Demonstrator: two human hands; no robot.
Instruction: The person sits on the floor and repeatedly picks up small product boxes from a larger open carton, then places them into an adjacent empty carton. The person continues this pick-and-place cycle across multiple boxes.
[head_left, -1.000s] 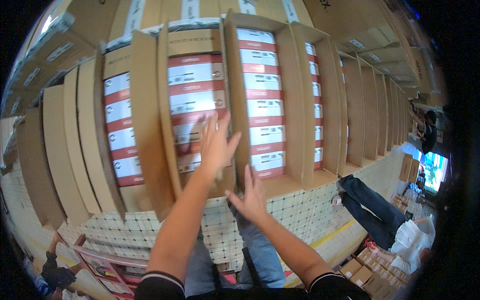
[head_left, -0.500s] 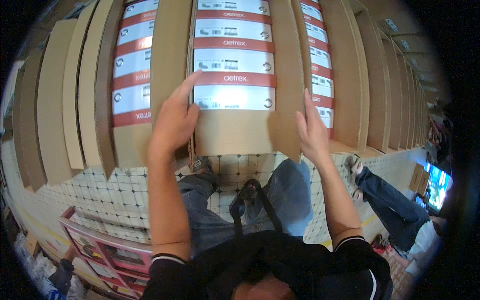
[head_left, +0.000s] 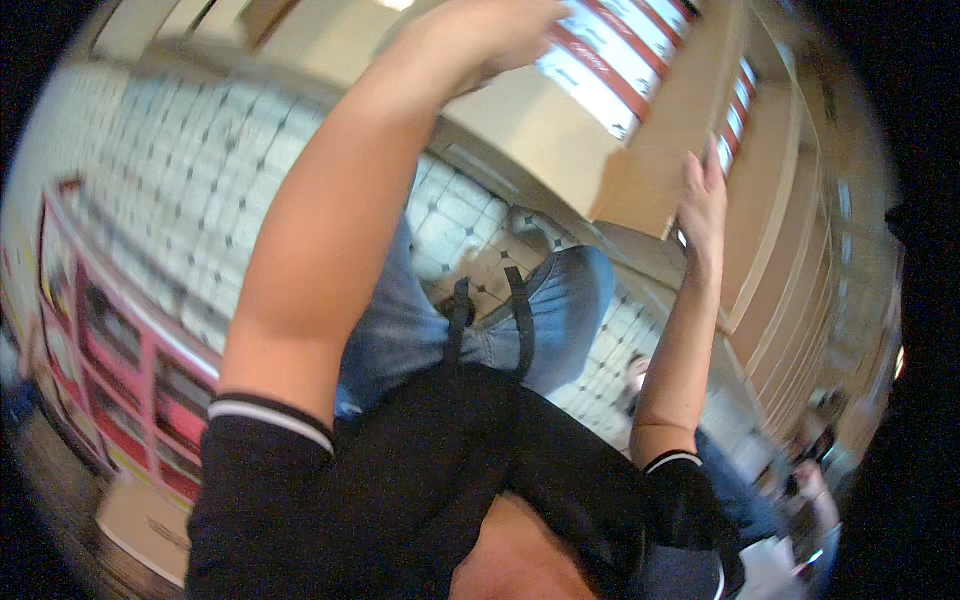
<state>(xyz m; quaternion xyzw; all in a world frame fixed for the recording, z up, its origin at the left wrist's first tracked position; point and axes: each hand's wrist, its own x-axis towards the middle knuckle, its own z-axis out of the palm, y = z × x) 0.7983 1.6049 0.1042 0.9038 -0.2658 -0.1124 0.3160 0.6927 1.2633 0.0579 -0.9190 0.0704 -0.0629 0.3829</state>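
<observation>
Flooring of pale square tiles with small dark diamonds (head_left: 180, 190) spreads below and to the left of an open, tan cardboard carton (head_left: 560, 155), whose near wall faces the person. A row of similar brown cardboard cartons with tall upright walls (head_left: 765, 230) runs off to the right of the carton, blurred toward the rim. Below it is the person's black short-sleeved shirt with white sleeve trim (head_left: 420, 470). Well to the left of and below the carton is a pink-red framed rack with compartments (head_left: 149, 395); what it holds is too blurred to tell. Just below the carton's near wall are the person's faded blue jeans (head_left: 565, 320), with two black straps (head_left: 521, 320) hanging in front. Farther below and to the right, another person's dark blue trousers (head_left: 735, 490) show, smeared by blur.

White boxes with red bands (head_left: 580, 85) lie in a row inside the carton, their labelled ends showing. The left hand (head_left: 500, 35) is over the carton's left part, beside the boxes; its fingers look bent, but whether they clamp anything I cannot tell. The right hand (head_left: 705, 205) is at the carton's right side, by its upright brown cardboard flap (head_left: 680, 110), fingers extended together and thumb apart; I cannot tell whether it presses the cardboard.
</observation>
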